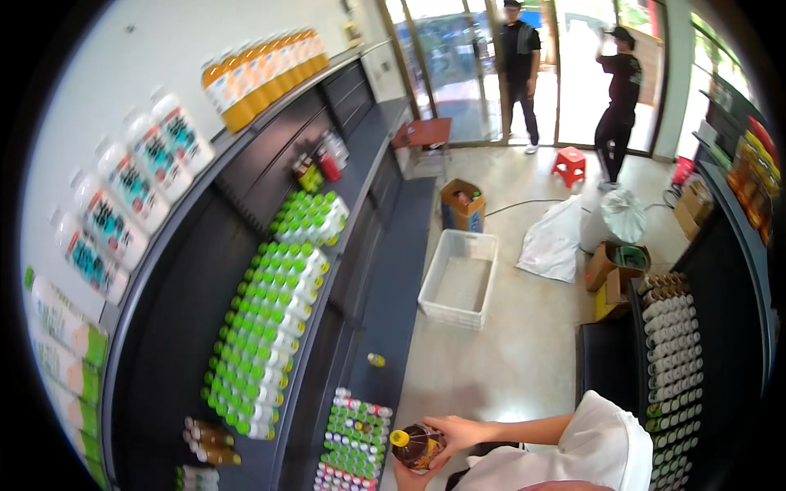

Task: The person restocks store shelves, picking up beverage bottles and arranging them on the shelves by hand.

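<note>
A dark brown drink bottle with a yellow cap [427, 448] is held between both of my hands, low in the head view, its cap pointing left. My right hand [455, 432] wraps round its upper right side. From below, my left hand [415, 477] grips the same bottle, partly cut off by the frame edge. Just left of the hands, rows of small bottles with green, white and pink caps [354, 442] stand on the low shelf. A small yellow-capped bottle [376, 359] sits apart from them on that shelf.
Dark shelving [372, 270] on the left holds green-capped bottles [266, 327], orange juice bottles [262, 74] and white bottles [168, 155]. A white crate [490, 286], cardboard box [463, 214], white sack [553, 241] and red stool [569, 166] occupy the floor. Two people [620, 90] stand near the glass doors.
</note>
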{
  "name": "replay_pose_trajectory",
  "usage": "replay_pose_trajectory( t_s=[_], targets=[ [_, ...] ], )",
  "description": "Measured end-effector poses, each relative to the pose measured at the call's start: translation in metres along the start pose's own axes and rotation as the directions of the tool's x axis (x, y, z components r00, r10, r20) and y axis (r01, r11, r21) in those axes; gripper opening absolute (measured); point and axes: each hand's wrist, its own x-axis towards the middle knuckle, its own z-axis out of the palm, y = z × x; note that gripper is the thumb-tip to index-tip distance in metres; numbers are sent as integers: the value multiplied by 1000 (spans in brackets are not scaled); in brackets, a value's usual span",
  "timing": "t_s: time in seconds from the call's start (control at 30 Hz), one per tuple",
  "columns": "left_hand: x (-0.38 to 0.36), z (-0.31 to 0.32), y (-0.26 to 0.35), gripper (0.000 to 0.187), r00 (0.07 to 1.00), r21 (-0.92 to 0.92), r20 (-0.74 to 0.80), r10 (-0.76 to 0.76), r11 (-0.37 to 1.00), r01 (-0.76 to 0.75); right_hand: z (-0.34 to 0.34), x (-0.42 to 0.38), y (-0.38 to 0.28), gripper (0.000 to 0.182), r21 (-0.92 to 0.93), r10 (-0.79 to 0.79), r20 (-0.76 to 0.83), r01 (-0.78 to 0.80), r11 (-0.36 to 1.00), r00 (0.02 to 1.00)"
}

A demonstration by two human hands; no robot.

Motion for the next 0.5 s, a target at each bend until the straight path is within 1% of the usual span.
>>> replay_pose_trajectory(
  t_s=[0.03, 0.07, 0.1, 0.13, 0.17, 0.2, 0.23, 0.27, 0.3, 0.33, 0.37, 0.4, 0.43, 0.47, 0.5],
  targets=[
    [-9, -10, -11, 89, 992, -20, -125, -13, 1000, 11, 3, 14, -2, 84, -33, 28, 74, -26, 999, 997],
    [-19, -25, -23, 87, 986, 123, -165, 3, 992, 18, 12, 29, -1, 88, -73, 57, 176, -45, 996, 983],
    [-43, -49, -59, 86, 972, 212, -230, -58, 971, 108, 26, 44, 13, 92, -45, 30, 256, -19, 999, 966],
    [-51, -43, -29, 88, 935, 175, -327, -135, 964, 200, 33, 54, 0, 96, -59, 36, 325, -18, 998, 945],
    [-69, -41, -30, 89, 898, 132, -421, -129, 971, 201, 48, 67, 3, 97, -114, 19, 404, 30, 993, 915],
    [-80, -48, -27, 91, 909, 157, -387, -153, 961, 229, 60, 73, -1, 98, -131, -55, 425, 121, 984, 904],
    [-86, -39, 4, 96, 840, -55, -501, -209, 976, 210, 74, 81, -5, 98, -129, -139, 452, 218, 967, 881],
    [-101, -46, -18, 102, 826, -47, -547, -135, 990, 130, 91, 88, -10, 98, -100, -152, 627, 272, 957, 764],
    [-117, -58, -40, 103, 822, 94, -566, -69, 985, 147, 106, 89, -12, 97, -56, -148, 587, 223, 973, 796],
    [-129, -66, -29, 103, 809, 106, -582, -77, 980, 170, 123, 92, -14, 97, -24, -130, 501, 164, 986, 855],
    [-143, -77, -28, 103, 787, 144, -612, -80, 967, 211, 143, 96, -16, 97, -33, -134, 566, 184, 982, 813],
    [-153, -85, -33, 103, 787, 185, -611, -89, 950, 251, 157, 96, -14, 98, -40, -146, 548, 200, 979, 824],
    [-164, -93, -46, 103, 776, 171, -626, -81, 956, 237, 172, 97, -15, 98, -49, -156, 516, 211, 976, 842],
    [-158, -106, -54, 103, 741, 146, -671, -36, 973, 179, 178, 120, -12, 98, -42, -146, 555, 204, 978, 819],
    [-165, -115, -61, 102, 726, 137, -688, 24, 986, 97, 189, 125, -11, 97, -50, -150, 567, 216, 975, 810]
  ],
)
